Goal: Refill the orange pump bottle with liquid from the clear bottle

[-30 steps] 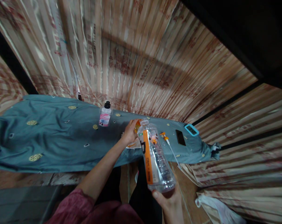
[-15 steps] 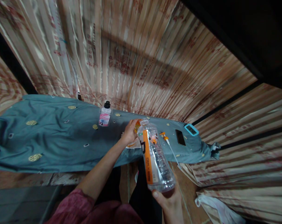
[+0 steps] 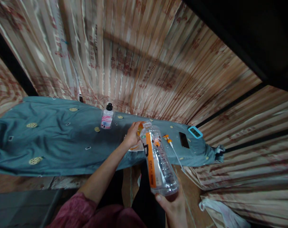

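My right hand grips the base of a large clear plastic bottle with an orange label. The bottle is tilted, its uncapped mouth pointing away from me and slightly left. My left hand is closed round a small orange, see-through container, mostly hidden by the fingers. The container sits right beside the bottle's mouth; I cannot tell if they touch. A whitish item with an orange mark shows partly under my left hand. To the right lies a pump top with an orange head and long white tube.
A green patterned cloth covers the narrow table. On it are a clear bottle with black cap and pink label, a dark phone and a blue-framed digital timer. Striped curtains hang behind; a white bag lies low right.
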`<control>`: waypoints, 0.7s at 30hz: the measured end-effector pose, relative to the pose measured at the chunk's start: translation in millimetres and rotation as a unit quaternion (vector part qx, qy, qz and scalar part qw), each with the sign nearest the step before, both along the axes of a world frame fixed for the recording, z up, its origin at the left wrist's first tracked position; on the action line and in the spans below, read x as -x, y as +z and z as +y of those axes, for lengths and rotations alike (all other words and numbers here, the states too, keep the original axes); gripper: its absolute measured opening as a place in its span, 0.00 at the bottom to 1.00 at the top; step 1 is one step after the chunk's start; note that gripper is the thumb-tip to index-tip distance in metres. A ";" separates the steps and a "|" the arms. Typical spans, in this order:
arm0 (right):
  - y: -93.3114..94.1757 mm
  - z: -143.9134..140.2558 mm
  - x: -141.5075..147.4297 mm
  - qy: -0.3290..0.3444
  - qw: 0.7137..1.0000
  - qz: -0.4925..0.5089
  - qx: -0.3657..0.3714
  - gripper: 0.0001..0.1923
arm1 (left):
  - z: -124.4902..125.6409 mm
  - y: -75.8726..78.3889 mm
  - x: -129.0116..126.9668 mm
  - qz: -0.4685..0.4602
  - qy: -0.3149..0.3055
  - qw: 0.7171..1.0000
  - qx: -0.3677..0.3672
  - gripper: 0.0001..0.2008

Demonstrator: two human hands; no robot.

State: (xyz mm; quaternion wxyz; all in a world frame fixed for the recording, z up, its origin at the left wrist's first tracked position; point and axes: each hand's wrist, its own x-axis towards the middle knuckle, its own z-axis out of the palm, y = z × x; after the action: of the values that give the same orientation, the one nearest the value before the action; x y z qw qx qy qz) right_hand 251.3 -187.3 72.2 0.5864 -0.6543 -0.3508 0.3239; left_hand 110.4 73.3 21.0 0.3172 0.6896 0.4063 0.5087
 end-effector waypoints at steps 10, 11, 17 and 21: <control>0.6 0.8 0.7 -0.006 1.000 -0.002 -0.009 0.46 | -0.3 0.8 0.0 -0.007 0.004 1.000 0.000 0.35; 1.1 0.9 1.1 -0.007 1.000 -0.001 -0.009 0.46 | -0.2 0.4 -0.2 -0.005 0.004 1.000 -0.002 0.35; 6.2 0.3 2.9 -0.006 1.000 -0.003 0.004 0.43 | 1.4 -3.7 -0.5 -0.011 0.005 1.000 -0.013 0.33; 7.7 0.5 3.2 -0.012 1.000 -0.008 0.010 0.45 | 2.4 -4.5 -1.2 -0.008 0.008 1.000 -0.014 0.35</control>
State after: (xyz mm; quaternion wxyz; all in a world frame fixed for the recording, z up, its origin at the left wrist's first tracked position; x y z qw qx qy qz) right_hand 248.1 -186.8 79.9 0.5811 -0.6667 -0.3446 0.3148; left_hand 111.6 75.7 16.5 0.3066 0.6869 0.4016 0.5223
